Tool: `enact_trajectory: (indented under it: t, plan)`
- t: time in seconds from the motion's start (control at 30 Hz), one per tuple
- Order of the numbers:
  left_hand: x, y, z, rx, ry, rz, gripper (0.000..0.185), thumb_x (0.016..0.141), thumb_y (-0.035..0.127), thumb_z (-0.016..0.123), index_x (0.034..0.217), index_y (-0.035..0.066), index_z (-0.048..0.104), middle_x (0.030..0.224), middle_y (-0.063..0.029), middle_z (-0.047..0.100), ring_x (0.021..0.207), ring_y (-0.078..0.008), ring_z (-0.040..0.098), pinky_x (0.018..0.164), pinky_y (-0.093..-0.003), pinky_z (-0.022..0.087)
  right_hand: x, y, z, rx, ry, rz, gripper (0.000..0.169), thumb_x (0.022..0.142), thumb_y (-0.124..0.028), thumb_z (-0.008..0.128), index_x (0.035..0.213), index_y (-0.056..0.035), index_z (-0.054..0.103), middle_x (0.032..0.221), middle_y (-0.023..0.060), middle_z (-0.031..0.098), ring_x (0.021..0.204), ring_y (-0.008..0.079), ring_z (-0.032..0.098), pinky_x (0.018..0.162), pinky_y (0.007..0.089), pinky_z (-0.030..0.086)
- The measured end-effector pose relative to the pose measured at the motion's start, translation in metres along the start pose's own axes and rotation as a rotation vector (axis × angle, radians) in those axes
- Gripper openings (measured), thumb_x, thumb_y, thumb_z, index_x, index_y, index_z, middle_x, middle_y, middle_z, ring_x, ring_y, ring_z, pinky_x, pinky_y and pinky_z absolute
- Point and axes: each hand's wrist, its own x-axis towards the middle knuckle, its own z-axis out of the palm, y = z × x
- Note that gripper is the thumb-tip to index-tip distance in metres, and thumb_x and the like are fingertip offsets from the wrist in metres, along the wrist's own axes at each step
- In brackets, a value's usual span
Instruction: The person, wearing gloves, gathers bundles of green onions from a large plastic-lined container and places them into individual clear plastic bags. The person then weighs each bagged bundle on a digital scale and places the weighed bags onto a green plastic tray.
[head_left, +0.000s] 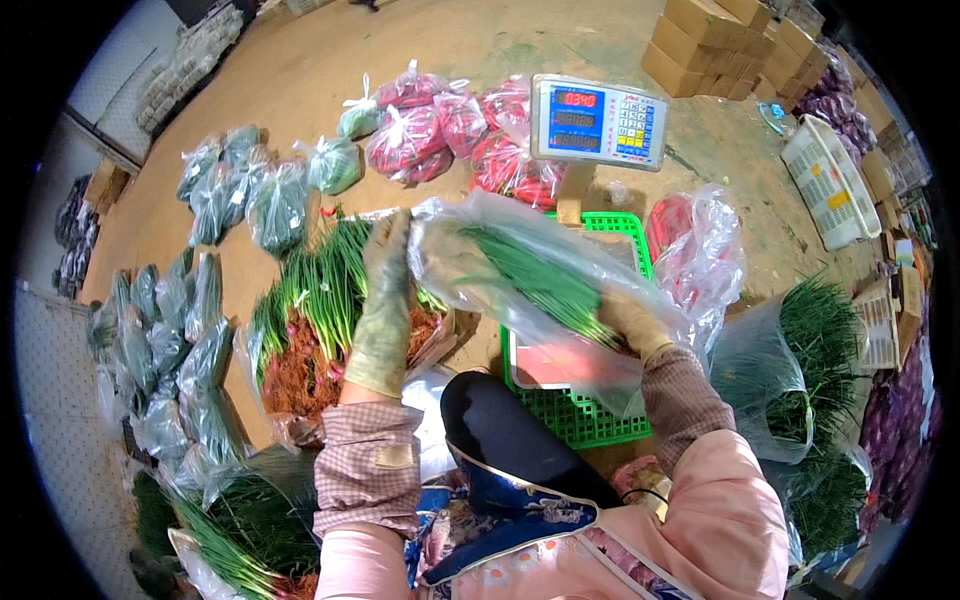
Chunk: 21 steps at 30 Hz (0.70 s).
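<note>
Both my hands wear dirty cream work gloves. My left hand (388, 244) pinches the end of a long clear plastic bag (450, 240). At the other end of the bag, my right hand (630, 321) grips a bunch of green onions (536, 281) near its root end. The bunch lies slantwise, seen through or within the film; blur hides which. Beneath it is a weighing scale (544, 364) in a green plastic crate (585, 420), its display (598, 120) standing beyond. Beside my left forearm rests a pile of green onions (319, 300) with reddish roots.
Bagged red produce (409, 139) and bagged greens (277, 210) lie on the floor ahead. More filled bags (202, 360) cover the left. Large open bags of greens (817, 360) stand at right, near a white crate (829, 184). Cardboard boxes (697, 49) are stacked behind.
</note>
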Motion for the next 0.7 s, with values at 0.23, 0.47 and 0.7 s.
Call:
enact_trajectory:
  t: [0.23,0.47,0.7]
  plan:
    - [-0.046,-0.011,-0.013,0.487,-0.08,0.205,0.047,0.087,0.025,0.054,0.126,0.003,0.039,0.098,-0.007,0.05,0.083,-0.0135,0.05,0.076,-0.027,0.042,-0.013,-0.001,-0.001,-0.072,-0.007,0.087,0.048,0.067,-0.026,0.069,0.103,0.0008,0.053,0.096,0.0232,0.058,0.089,0.0321,0.058,0.076,0.0413,0.044]
    - [-0.142,-0.064,-0.185,0.653,0.397,0.32,0.032,0.081,0.007,0.056,0.111,-0.001,0.052,0.11,-0.0154,0.056,0.1,-0.024,0.055,0.087,-0.0304,0.043,-0.051,-0.186,-0.08,0.828,-0.427,-0.24,0.034,0.077,-0.015,0.061,0.108,-0.0007,0.057,0.092,0.0128,0.064,0.088,0.0211,0.061,0.079,0.0269,0.047]
    - [-0.105,-0.065,-0.235,0.795,0.426,-0.222,0.051,0.082,0.022,0.053,0.125,-0.001,0.039,0.119,-0.0252,0.048,0.112,-0.0341,0.047,0.095,-0.0375,0.036,0.092,-0.343,0.115,0.545,-0.549,-0.05,0.069,0.071,-0.048,0.063,0.117,0.002,0.049,0.108,0.0182,0.058,0.094,0.0261,0.057,0.084,0.0334,0.043]
